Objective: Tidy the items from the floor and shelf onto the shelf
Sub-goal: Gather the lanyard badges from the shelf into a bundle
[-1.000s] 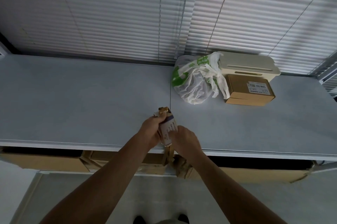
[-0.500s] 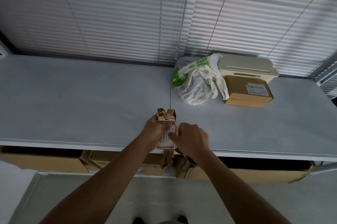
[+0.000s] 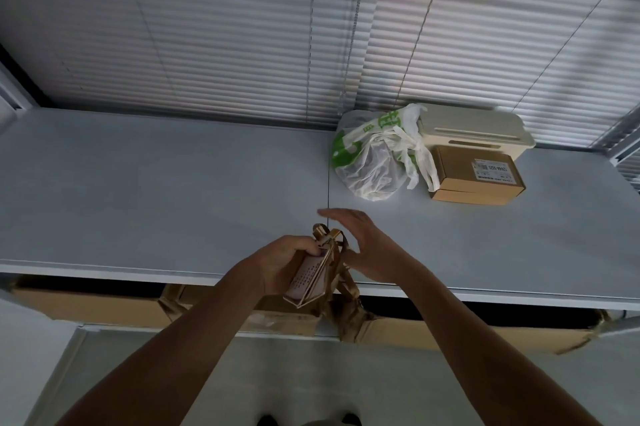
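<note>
A small gold gift bag (image 3: 313, 278) with printed text and ribbon handles is tilted over the front edge of the grey shelf top (image 3: 156, 197). My left hand (image 3: 282, 264) grips it from the left side. My right hand (image 3: 363, 245) hovers flat and spread just right of the bag's top, with its thumb near the handles. At the back right of the shelf stand a knotted white and green plastic bag (image 3: 372, 162), a brown cardboard box (image 3: 476, 178) and a cream plastic case (image 3: 474, 131).
Closed window blinds (image 3: 242, 34) rise behind the shelf. Flattened cardboard boxes (image 3: 97, 304) lie on the lower level under the shelf's front edge. Grey floor (image 3: 311, 384) shows below, with my shoe tips at the bottom edge.
My right hand has let go of the bag, opened and lifted to its right. The bag has tipped over in my left hand, its base swinging toward me.
</note>
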Demonstrator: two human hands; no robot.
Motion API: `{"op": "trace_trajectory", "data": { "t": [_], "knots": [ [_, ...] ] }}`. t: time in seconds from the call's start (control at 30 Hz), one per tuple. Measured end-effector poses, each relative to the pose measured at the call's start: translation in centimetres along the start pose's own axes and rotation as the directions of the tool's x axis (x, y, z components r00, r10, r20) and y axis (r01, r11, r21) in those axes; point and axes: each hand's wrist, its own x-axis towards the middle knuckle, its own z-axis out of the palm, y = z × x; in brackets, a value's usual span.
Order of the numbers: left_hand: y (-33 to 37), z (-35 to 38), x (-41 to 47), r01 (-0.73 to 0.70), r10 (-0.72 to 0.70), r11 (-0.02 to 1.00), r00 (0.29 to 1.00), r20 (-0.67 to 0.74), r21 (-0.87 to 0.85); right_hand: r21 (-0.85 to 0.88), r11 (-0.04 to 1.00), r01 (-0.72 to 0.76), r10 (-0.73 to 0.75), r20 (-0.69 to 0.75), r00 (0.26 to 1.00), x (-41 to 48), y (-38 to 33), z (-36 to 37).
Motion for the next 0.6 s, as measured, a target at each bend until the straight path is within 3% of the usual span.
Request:
{"op": "trace_trajectory", "data": {
  "t": [0.1, 0.2, 0.4, 0.6],
  "knots": [
    [-0.4, -0.1, 0.0, 0.049, -0.049, 0.999, 0.996, 0.07, -0.001, -0.206, 0.968, 0.142, -0.145, 0.0, 0.989, 0.5, 0.0, 0.1],
    [-0.6, -0.2, -0.1, 0.121, -0.116, 0.992, 0.98, 0.16, -0.024, -0.327, 0.927, 0.181, -0.171, 0.06, 0.983, 0.5, -0.4, -0.3],
    [-0.7, -0.7, -0.3, 0.148, -0.171, 0.982, 0.961, 0.218, 0.118, -0.331, 0.943, 0.044, 0.06, 0.297, 0.953, 0.5, -2.1, -1.2],
    [-1.2, -1.0, -0.2, 0.193, -0.2, 0.98, 0.932, 0.303, 0.055, -0.359, 0.933, 0.006, 0.164, 0.44, 0.883, 1.2, -3.3, -1.8]
  ]
}}
